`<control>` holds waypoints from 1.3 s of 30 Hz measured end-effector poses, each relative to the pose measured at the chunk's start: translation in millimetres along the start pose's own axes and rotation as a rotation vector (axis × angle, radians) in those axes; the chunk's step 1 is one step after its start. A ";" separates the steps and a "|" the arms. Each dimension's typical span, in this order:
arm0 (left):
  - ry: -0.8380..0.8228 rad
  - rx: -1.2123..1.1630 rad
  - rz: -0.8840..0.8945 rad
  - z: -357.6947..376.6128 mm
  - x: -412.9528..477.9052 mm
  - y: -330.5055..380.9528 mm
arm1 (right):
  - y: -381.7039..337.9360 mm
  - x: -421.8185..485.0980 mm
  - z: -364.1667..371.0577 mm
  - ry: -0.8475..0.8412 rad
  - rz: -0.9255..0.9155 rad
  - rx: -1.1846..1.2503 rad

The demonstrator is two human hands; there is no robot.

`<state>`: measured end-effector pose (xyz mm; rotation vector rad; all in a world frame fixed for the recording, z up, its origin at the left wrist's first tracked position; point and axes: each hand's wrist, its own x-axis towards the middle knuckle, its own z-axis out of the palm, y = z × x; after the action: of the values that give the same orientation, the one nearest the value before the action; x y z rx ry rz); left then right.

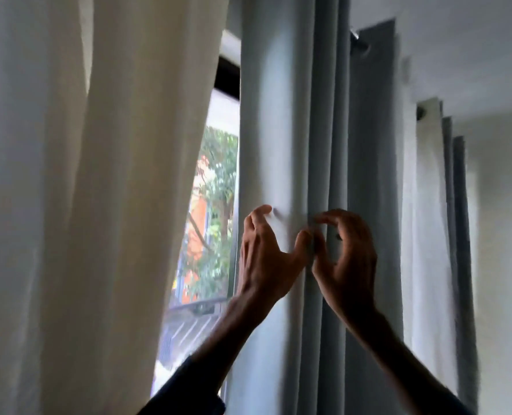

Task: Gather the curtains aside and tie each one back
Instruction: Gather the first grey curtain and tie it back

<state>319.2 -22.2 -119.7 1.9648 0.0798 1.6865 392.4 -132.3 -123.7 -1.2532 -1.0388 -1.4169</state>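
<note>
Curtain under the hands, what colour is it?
The curtain is plain pale blue-grey, seen in the head view.

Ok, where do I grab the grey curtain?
Grip the grey curtain round its hanging pleats, where the left hand and right hand clutch it. Come from the window edge: the folds stack toward the wall, so they likely bunch that way.

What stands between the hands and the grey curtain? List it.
Nothing visible. The left hand and right hand both grip folds of the grey curtain. The cream curtain hangs apart to the left, across the window gap. No tie-back is in view.
</note>
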 end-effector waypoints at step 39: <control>0.084 0.513 0.106 -18.2 283.8 28.7 | 109.7 224.3 102.4 -0.062 0.246 0.054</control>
<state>354.3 68.9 149.0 2.2890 0.4907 1.9616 513.0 -78.9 111.8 -1.3429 -0.9234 -1.1620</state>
